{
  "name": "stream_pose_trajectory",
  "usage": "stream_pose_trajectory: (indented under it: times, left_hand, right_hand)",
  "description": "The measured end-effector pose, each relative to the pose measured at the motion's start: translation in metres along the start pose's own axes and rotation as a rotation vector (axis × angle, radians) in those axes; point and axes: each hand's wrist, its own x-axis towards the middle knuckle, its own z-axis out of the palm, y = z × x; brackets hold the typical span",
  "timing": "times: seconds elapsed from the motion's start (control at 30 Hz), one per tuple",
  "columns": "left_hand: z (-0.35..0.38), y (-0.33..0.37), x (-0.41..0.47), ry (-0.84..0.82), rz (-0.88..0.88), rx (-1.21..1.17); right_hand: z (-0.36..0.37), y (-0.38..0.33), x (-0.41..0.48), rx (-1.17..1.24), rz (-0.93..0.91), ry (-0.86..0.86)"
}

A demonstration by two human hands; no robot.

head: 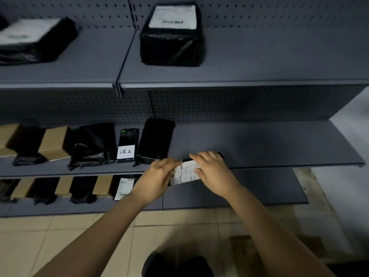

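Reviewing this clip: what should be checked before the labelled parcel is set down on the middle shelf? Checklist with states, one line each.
1. Left hand grips the labelled parcel: ok.
2. Right hand holds its other end: ok.
3. Middle shelf bare to the right of the black bag: ok.
4. Shipping label faces the camera: ok.
5. Parcel already resting on the shelf edge: cannot tell.

You have open room on the middle shelf right of the black pouch; leftwards, parcels crowd it
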Motion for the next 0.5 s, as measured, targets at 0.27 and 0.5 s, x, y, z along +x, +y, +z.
stream_pose_trajectory:
  times: [0.27,0.5]
  left_hand:
    - [-0.023,0.033,-0.011,0.134,0.009,0.215]
    - [-0.035,0.027,-0.016,0.115,0.155,0.329]
  right_hand:
    - [-0.031,-0.009,-0.029,0.334,0.307,-0.014]
    - [-0.037,-0.033,-0.053,1.042,0.926,0.372]
